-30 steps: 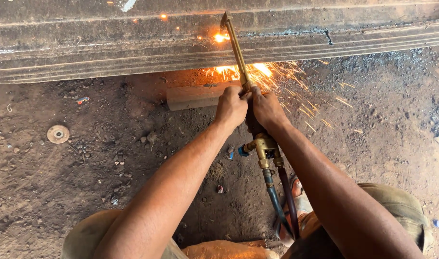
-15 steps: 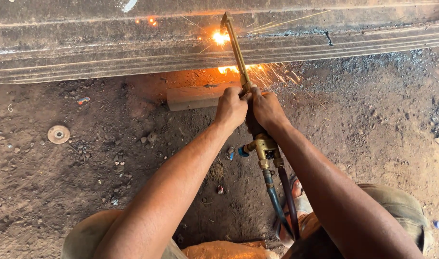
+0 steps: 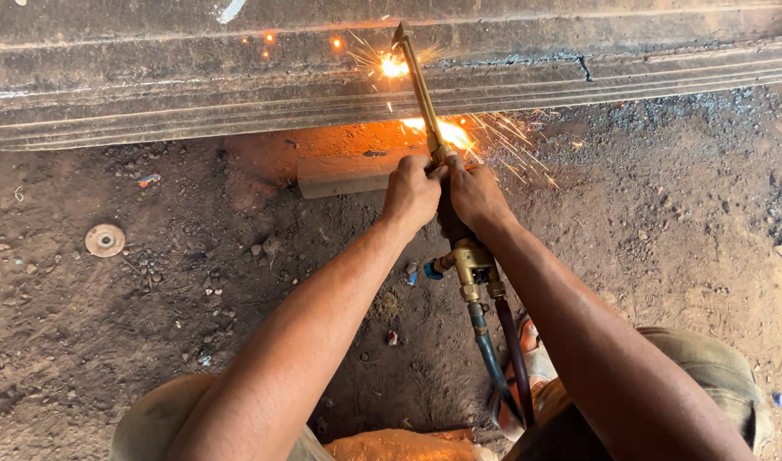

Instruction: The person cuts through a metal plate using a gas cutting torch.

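Both my hands grip a brass cutting torch [image 3: 421, 98]. My left hand [image 3: 411, 192] and my right hand [image 3: 475, 195] sit side by side on its handle. The torch tube reaches up to a long dark steel beam [image 3: 195, 94] lying across the top. A bright flame and sparks [image 3: 393, 65] burn at the tip on the beam. More glowing sparks [image 3: 446, 132] fall under the beam. Brass valves [image 3: 469, 265] and two hoses [image 3: 498, 358], one blue and one dark red, run back toward my knees.
A flat metal block [image 3: 344, 175] lies on the dirt below the beam. A small round metal disc [image 3: 105, 240] lies at the left. Loose stones and slag are scattered over the brown ground. My knees in khaki trousers [image 3: 707, 367] fill the bottom edge.
The spray of sparks under the beam shrank, then flared again. The flame at the tip stays at about the same spot. My hands have hardly moved.
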